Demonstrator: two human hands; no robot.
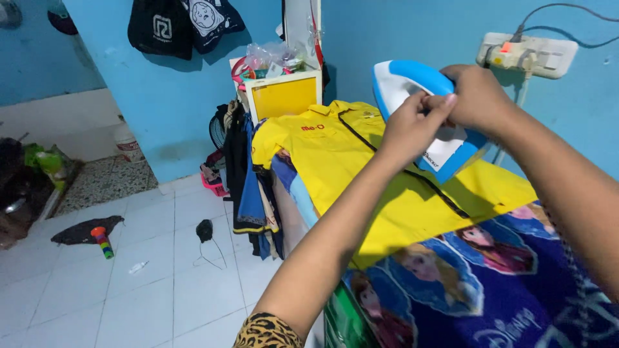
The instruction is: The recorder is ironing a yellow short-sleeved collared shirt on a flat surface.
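A blue and white clothes iron (pixel 412 90) stands upright on its heel at the far side of a yellow shirt (pixel 361 174). The shirt lies spread over a purple cartoon-print cloth (pixel 490 290). My right hand (pixel 480 96) grips the iron's blue handle from the right. My left hand (pixel 412 125) reaches in from below, its fingertips pinched at the front of the iron near the handle. What the left fingers touch is hidden by the hands.
A white power strip (pixel 529 55) with a plugged cord hangs on the blue wall. Behind the shirt stands a yellow-fronted box (pixel 284 96) with clutter on top, and clothes (pixel 248 180) hang beside it. Small objects (pixel 102 241) lie on the white tile floor.
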